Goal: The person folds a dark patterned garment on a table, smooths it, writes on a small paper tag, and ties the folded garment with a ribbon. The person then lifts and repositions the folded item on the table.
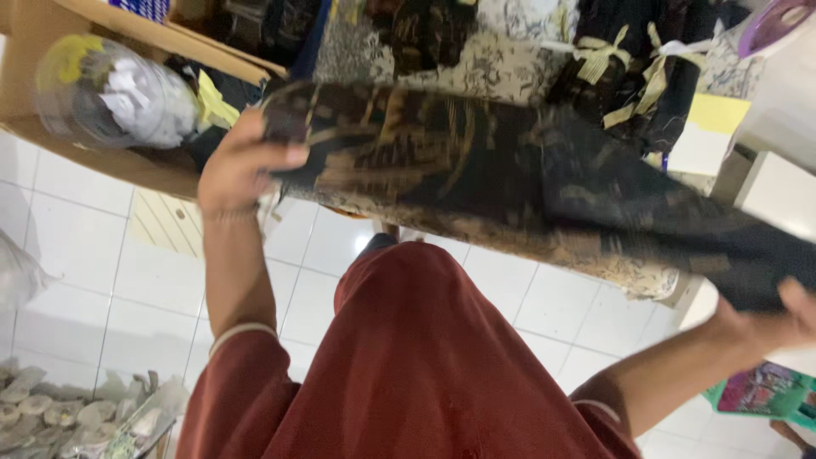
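A long folded piece of dark batik cloth (pixel 476 170), black with brown and gold pattern, stretches across the view. My left hand (pixel 236 166) grips its left end, thumb on top. My right hand (pixel 778 319) holds its right end at the frame's lower right edge. The cloth sags slightly towards the right. Below it I see my rust-red garment (pixel 408 357) and both forearms.
A cardboard box (pixel 51 51) at top left holds a clear bag of white bits (pixel 119 89). More dark patterned cloths tied with ribbon (pixel 629 59) lie behind. White floor tiles (pixel 76 255), a bag of round pieces (pixel 59 416) and a green packet (pixel 765 393) are below.
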